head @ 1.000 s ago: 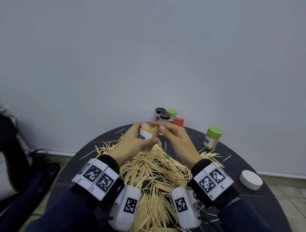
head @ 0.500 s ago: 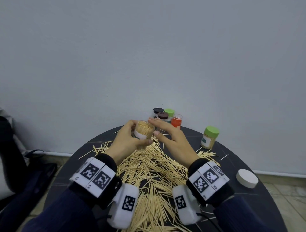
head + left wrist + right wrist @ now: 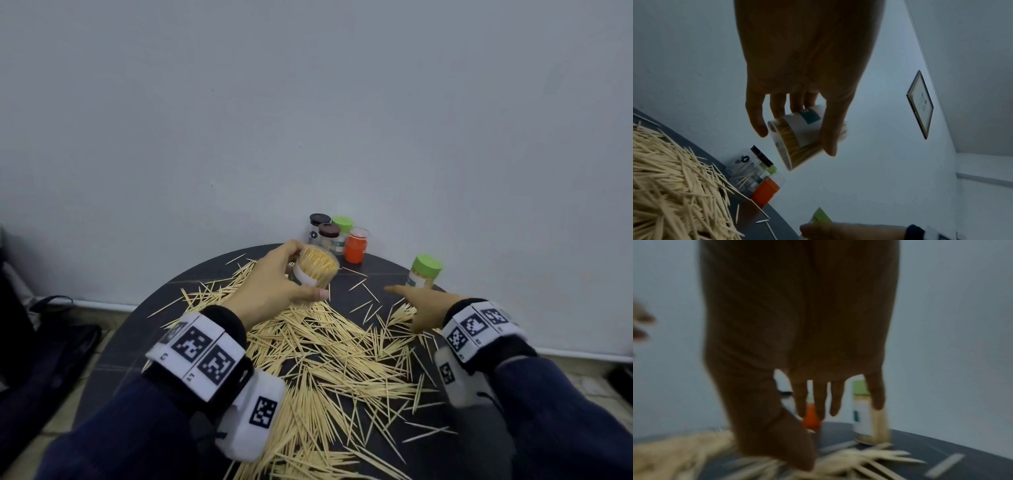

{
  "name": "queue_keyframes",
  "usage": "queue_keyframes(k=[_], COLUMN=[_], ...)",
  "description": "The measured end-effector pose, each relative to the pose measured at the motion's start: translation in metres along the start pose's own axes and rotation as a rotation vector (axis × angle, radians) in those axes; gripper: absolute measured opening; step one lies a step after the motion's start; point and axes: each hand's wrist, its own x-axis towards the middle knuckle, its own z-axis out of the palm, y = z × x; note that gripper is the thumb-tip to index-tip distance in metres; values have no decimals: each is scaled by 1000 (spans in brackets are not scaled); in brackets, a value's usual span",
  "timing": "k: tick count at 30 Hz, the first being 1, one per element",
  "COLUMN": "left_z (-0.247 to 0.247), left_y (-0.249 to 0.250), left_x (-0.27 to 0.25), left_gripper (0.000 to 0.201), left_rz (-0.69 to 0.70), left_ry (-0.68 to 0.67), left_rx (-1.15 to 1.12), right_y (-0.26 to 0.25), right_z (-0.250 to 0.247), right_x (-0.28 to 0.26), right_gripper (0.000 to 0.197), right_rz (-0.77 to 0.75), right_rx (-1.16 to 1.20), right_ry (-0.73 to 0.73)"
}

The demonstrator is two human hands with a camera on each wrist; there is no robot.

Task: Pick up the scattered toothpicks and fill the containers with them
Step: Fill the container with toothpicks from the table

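Observation:
My left hand (image 3: 274,284) grips an open clear container (image 3: 315,270) packed full of toothpicks, held tilted above the far left of the pile; the left wrist view shows fingers and thumb around this container (image 3: 801,138). A large heap of loose toothpicks (image 3: 329,356) covers the round dark table (image 3: 144,342). My right hand (image 3: 421,305) is spread flat and empty over the table's right side, its straight fingers (image 3: 818,402) reaching out near a green-lidded jar (image 3: 423,272). That hand is blurred in the right wrist view.
A cluster of small jars stands at the table's far edge by the wall: two dark-lidded ones (image 3: 323,231), a green-lidded one (image 3: 342,224) and an orange one (image 3: 356,246). A dark bag (image 3: 51,342) lies on the floor at left.
My right hand has left the container's mouth and swung right, toward the green-lidded jar. My left hand still holds the filled container, now tilted a little more toward me.

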Motion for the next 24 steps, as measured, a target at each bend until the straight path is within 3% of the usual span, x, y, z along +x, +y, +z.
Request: queue_keyframes(k=[3, 10, 19, 24], left_z=[3, 0, 3, 1], left_y=[-2, -1, 0, 1], left_x=[1, 4, 1, 1], left_gripper=[52, 59, 56, 56], left_rz=[9, 28, 19, 19], left_ry=[-23, 36, -6, -10], left_rx=[41, 91, 79, 78], right_y=[6, 12, 25, 29], right_z=[3, 15, 23, 25], right_x=[4, 26, 22, 20], right_gripper=[85, 78, 66, 50], right_rz=[40, 36, 86, 161], right_rx=[-86, -261, -195, -210], right_ry=[-53, -10, 96, 60])
